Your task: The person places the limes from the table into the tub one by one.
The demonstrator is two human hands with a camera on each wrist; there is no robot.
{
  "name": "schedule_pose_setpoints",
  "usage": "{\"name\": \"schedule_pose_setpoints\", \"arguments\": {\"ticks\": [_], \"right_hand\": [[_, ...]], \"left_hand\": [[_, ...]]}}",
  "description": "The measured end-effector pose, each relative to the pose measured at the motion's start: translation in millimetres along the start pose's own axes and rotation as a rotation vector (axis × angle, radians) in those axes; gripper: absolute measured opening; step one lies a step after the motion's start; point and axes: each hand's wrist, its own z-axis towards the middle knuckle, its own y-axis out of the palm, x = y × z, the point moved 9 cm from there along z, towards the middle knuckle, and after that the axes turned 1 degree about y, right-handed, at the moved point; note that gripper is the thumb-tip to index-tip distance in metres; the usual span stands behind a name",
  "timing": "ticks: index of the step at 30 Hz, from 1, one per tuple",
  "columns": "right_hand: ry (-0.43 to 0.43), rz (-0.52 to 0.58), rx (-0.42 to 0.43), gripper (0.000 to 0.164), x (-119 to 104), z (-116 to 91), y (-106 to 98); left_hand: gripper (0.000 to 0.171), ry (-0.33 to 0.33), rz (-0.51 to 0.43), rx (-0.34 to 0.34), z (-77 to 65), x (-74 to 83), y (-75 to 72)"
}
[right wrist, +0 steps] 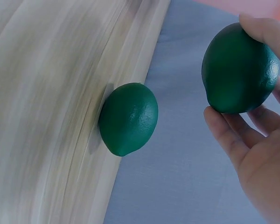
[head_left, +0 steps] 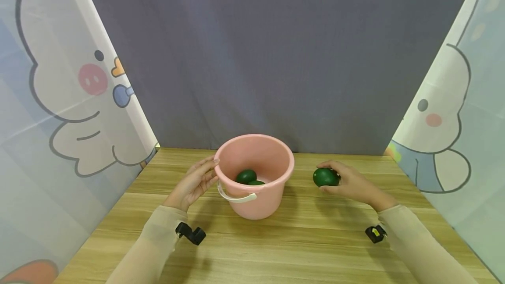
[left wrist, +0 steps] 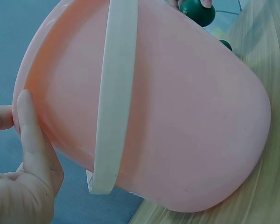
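Observation:
A pink bucket [head_left: 258, 205] stands on the table, its white handle [head_left: 234, 197] hanging down at the front. Inside it lie two dark green limes [head_left: 246, 176], the nearer one partly hidden by the rim. My left hand [head_left: 194, 186] pinches the bucket's rim on the left side, with thumb and fingers on either side of the edge in the left wrist view. To the right of the bucket, my right hand [head_left: 353, 186] holds a green lime [right wrist: 240, 70] above the table between thumb and fingertips. Another lime [right wrist: 129, 119] rests on the table below that hand, mostly hidden in the head view.
The wooden table [head_left: 252, 253] ends at a dark grey cloth [head_left: 260, 65] behind the bucket. Printed cartoon curtains [head_left: 59, 143] hang on the left and right. A small black device [head_left: 190, 233] is strapped to each wrist.

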Motion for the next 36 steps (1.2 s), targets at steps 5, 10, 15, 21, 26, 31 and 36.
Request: {"name": "schedule_pose_setpoints", "arguments": {"ticks": [5, 10, 15, 21, 26, 31, 36], "right_hand": [[0.010, -0.011, 0.023, 0.057, -3, -1, -3], [0.014, -0.027, 0.066, 0.058, -5, -1, -8], [0.001, -0.043, 0.089, 0.059, -6, 0, -10], [-0.019, -0.053, 0.104, 0.061, -9, 0, -12], [-0.027, -0.058, 0.109, 0.062, -14, 0, -14], [-0.064, -0.068, 0.130, 0.062, -21, 0, -17], [-0.104, -0.085, 0.158, 0.063, -28, 1, -20]], "left_hand": [[0.052, -0.002, 0.002, 0.006, -1.7, 1.0, 0.5], [0.051, 0.000, -0.004, 0.007, -1.7, 1.1, 0.6], [0.052, 0.003, -0.003, 0.001, -1.2, 1.5, 1.2], [0.052, 0.003, -0.008, 0.003, -0.8, 1.5, 1.2], [0.052, 0.004, -0.008, 0.002, -1.1, 1.1, 1.2], [0.050, 0.009, -0.010, -0.001, -0.9, 1.3, 1.6], [0.049, 0.014, -0.014, -0.007, -1.1, 1.8, 2.4]]}}
